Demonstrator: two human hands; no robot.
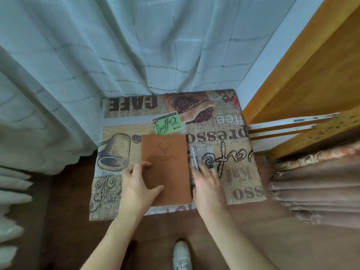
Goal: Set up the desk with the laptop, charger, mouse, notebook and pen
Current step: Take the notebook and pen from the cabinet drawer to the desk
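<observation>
A brown notebook point(167, 166) with a stamped deer head lies closed on a small table covered by a coffee-print cloth point(233, 133). My left hand point(139, 186) grips its near left corner, thumb across the cover and fingers on the left edge. A silver pen point(194, 156) lies just right of the notebook, parallel to its edge. My right hand point(207, 182) rests flat over the pen's near end, fingers stretched along it; whether it grips the pen I cannot tell. No laptop, charger or mouse is in view.
Pale curtains point(116, 55) hang behind and to the left of the table. A wooden shelf unit point(311, 78) stands at the right, with folded brown fabric point(315, 190) below it. The floor is dark brown, and a white shoe point(182, 254) shows at the bottom.
</observation>
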